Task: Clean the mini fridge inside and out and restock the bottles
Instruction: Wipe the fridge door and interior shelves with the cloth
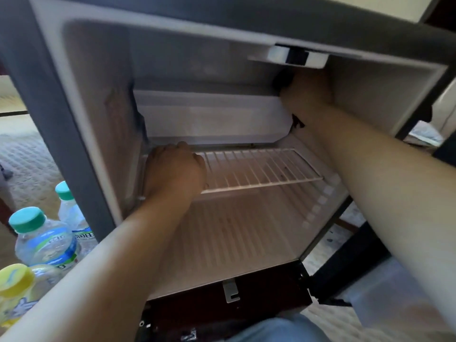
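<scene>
three bottles [45, 240], one shelf [261, 169], two hands [175, 169]

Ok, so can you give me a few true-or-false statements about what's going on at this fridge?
1. The bottles stand inside the mini fridge. False: they stand on the floor outside it, at its left.
2. The left hand is on the left end of the wire shelf. True.
3. The right hand reaches into the fridge's upper right corner. True.
4. Every bottle cap is yellow. False: two caps are green, one is yellow.
</scene>
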Demonstrator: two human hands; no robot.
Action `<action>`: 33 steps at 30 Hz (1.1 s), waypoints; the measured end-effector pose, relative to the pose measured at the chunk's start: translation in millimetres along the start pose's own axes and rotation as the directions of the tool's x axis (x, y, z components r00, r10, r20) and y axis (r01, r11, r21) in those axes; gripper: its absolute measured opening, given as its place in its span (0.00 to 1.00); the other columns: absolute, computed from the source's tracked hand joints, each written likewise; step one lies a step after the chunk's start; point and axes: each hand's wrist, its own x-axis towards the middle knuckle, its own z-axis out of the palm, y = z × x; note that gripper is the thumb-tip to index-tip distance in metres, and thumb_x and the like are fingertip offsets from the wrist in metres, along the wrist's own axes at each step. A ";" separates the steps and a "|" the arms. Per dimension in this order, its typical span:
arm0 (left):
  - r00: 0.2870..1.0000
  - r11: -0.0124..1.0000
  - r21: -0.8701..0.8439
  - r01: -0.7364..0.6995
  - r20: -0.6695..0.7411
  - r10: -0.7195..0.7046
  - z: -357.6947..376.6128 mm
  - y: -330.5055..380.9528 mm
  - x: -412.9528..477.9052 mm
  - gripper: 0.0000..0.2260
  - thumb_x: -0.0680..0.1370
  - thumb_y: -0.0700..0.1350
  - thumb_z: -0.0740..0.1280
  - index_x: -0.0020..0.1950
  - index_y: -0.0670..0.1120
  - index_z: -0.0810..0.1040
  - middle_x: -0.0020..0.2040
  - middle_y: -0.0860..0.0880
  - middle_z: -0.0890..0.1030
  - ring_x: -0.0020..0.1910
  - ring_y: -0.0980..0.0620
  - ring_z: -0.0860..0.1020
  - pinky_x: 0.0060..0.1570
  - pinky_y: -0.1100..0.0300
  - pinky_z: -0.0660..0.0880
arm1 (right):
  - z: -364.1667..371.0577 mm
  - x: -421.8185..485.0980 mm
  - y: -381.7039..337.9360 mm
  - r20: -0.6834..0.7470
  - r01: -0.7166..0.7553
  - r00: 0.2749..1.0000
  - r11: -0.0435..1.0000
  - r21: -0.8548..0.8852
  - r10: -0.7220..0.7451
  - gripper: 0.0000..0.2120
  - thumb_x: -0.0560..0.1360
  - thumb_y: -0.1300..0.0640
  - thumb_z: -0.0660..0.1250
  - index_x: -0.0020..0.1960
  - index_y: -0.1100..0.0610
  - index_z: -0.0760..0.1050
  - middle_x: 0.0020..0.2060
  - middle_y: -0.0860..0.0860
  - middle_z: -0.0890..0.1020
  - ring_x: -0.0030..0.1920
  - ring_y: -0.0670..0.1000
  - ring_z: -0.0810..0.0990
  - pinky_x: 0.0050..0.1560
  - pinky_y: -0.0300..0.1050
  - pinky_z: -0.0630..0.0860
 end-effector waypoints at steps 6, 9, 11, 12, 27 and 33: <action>1.000 0.999 -0.049 0.012 -0.018 -0.013 2.3 -1.3 1.1 0.12 0.79 0.46 0.56 0.50 0.40 0.74 0.53 0.35 0.78 0.53 0.38 0.75 0.48 0.53 0.69 | -4.6 -13.7 10.6 0.004 0.101 0.995 0.994 0.028 -0.101 0.17 0.78 0.61 0.57 0.63 0.56 0.77 0.59 0.56 0.80 0.60 0.57 0.77 0.57 0.44 0.71; 0.999 0.999 -0.029 0.015 -0.042 -0.016 5.2 -3.0 3.9 0.12 0.80 0.46 0.56 0.51 0.40 0.75 0.54 0.36 0.78 0.54 0.38 0.75 0.48 0.54 0.68 | -6.5 -14.8 15.3 0.005 0.173 0.985 0.984 0.047 -0.174 0.16 0.79 0.60 0.59 0.64 0.56 0.77 0.60 0.56 0.80 0.60 0.58 0.77 0.57 0.45 0.71; 0.999 1.000 -0.015 0.025 -0.037 -0.026 6.3 -2.8 4.4 0.12 0.80 0.47 0.55 0.52 0.41 0.74 0.55 0.37 0.77 0.55 0.39 0.74 0.48 0.54 0.67 | -6.5 -11.4 14.5 0.057 0.168 0.983 0.984 0.064 -0.172 0.16 0.80 0.60 0.58 0.67 0.57 0.74 0.63 0.57 0.77 0.63 0.58 0.75 0.61 0.46 0.69; 0.999 1.000 -0.012 0.026 -0.034 -0.026 7.1 -2.1 4.8 0.11 0.80 0.47 0.55 0.51 0.42 0.73 0.55 0.37 0.77 0.55 0.39 0.74 0.49 0.54 0.68 | -5.7 -8.6 12.1 0.078 0.162 0.983 0.985 0.064 -0.167 0.17 0.81 0.60 0.57 0.68 0.57 0.72 0.65 0.58 0.76 0.64 0.58 0.73 0.62 0.46 0.68; 0.998 0.999 -0.032 -0.013 -0.054 0.012 0.1 0.0 -4.4 0.12 0.79 0.40 0.55 0.48 0.39 0.78 0.48 0.41 0.80 0.48 0.42 0.77 0.39 0.57 0.63 | 29.0 -38.3 -143.9 -0.025 0.347 0.935 0.896 0.276 -0.354 0.15 0.79 0.60 0.58 0.62 0.53 0.76 0.60 0.55 0.78 0.58 0.57 0.76 0.47 0.43 0.68; 0.994 0.992 -0.052 -0.113 -0.016 0.112 -10.6 -2.3 -20.4 0.23 0.73 0.49 0.48 0.46 0.37 0.78 0.46 0.37 0.79 0.49 0.40 0.76 0.44 0.55 0.72 | 39.0 -56.4 -119.2 -0.233 0.478 0.876 0.700 0.530 -0.422 0.15 0.77 0.60 0.59 0.61 0.56 0.79 0.57 0.55 0.80 0.57 0.58 0.77 0.56 0.47 0.73</action>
